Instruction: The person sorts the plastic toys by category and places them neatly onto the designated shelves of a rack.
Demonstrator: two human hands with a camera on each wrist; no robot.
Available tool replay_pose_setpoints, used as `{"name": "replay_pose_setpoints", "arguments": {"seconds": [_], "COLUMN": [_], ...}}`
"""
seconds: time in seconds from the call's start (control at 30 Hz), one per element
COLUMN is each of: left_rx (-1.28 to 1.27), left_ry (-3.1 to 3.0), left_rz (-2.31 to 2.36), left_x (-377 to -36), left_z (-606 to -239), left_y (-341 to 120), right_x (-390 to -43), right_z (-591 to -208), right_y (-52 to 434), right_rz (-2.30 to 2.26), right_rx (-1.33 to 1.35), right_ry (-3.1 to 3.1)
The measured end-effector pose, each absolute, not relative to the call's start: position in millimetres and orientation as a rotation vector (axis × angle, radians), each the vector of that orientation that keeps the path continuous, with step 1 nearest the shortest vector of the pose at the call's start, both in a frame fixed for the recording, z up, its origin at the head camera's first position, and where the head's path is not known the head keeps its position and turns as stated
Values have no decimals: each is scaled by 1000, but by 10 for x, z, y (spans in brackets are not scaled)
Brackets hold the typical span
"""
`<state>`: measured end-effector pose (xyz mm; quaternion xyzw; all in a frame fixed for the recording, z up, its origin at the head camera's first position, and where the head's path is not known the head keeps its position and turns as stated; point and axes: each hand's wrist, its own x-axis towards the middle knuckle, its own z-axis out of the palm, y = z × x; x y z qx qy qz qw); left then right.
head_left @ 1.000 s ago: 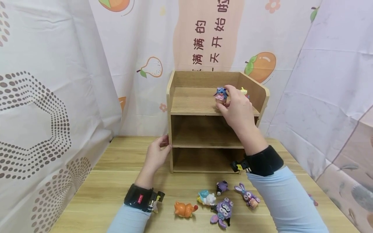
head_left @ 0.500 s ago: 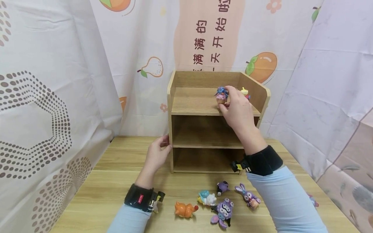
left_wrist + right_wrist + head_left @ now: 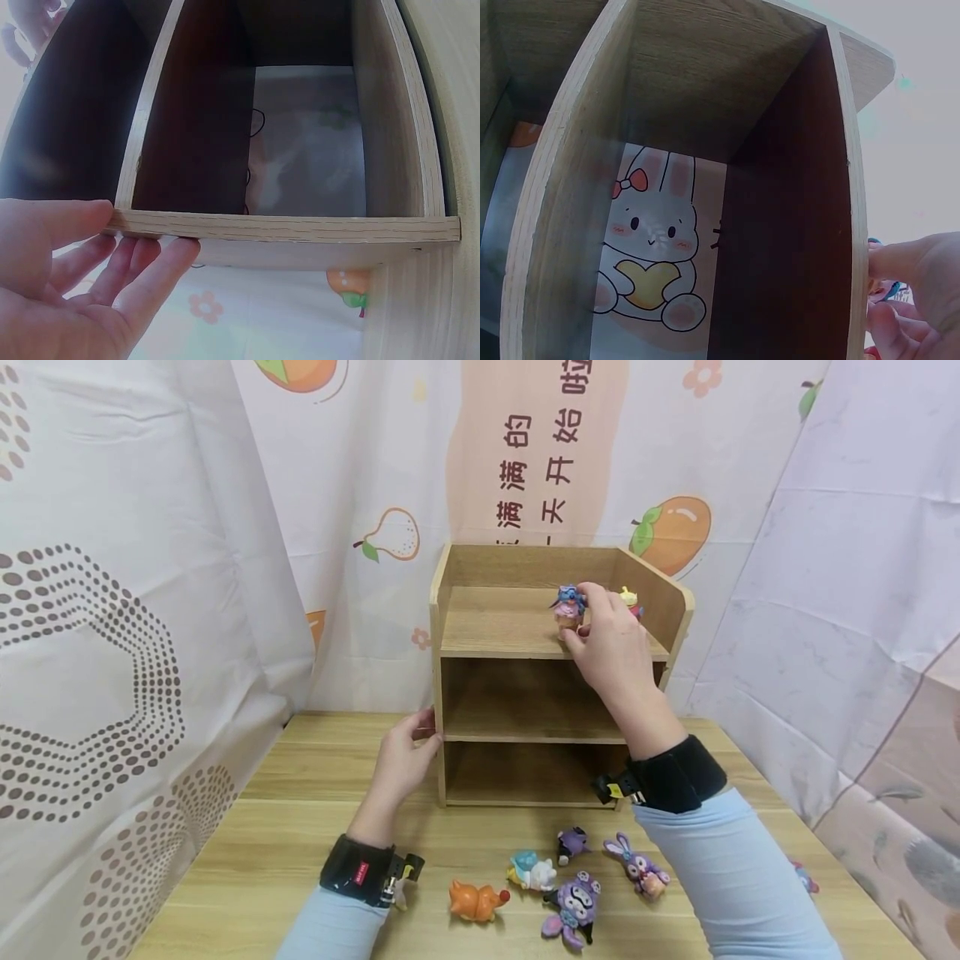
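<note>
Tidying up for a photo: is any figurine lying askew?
Yes: on the table, the orange figurine and purple rabbit figurine lie tipped over; the blue figurine on the shelf unit stands upright.

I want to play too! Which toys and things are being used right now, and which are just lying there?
In use:
right hand pinching blue figure
left hand steadying wooden shelf

Lying about:
orange toy
purple bunny
big purple figure
white-blue toy
</note>
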<state>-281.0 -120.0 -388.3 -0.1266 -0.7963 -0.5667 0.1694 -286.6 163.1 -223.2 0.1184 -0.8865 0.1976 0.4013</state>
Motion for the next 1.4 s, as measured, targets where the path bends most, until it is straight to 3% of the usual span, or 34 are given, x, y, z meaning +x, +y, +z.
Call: {"name": "replay_pose_setpoints", "arguments": {"seconds": [0.77,1.4], "left_rx": [-352,-371], "left_ry": [-2276,-2266], "left_rz": [-1598,-1596], "left_x": [-2821,-2834], "left_z": [-3893,-3892], "left_y": [-1209,-1203], "right_x": [-2544,-2179], "right_z": [-2299,-2420], "right_y": [1819,2241], "right_rz": [452,539], "right_rx": [395,321], "right_ry": [-2069,-2272]}}
